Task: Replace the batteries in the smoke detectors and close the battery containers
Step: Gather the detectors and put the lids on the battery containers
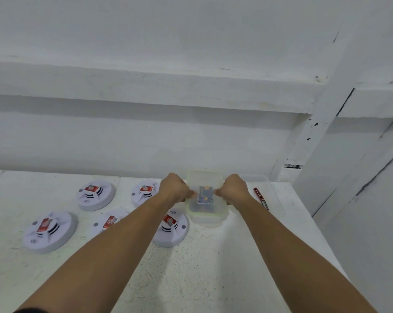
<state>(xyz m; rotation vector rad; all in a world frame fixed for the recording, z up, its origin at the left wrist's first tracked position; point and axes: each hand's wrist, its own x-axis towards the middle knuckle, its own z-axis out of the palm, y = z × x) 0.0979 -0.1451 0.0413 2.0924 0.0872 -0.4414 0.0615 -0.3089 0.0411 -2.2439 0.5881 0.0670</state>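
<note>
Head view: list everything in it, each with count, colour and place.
smoke detectors: five, white with red labels, table's left half.
battery container: one, clear, lidded, table's back centre.
batteries: seemingly two, red, right of that container.
second clear container: one, faint, behind the batteries.
table: one, white, foreground.
wall: white, behind the table.
left grip: one, bare, holds the battery container's left side.
right grip: one, bare, holds its right side.

Pretty even, soft white light all over, no harsh glare. Faint shadows on the table (202,279) at lower centre. Whole shot's slightly soft, and lines bend toward the edges.
</note>
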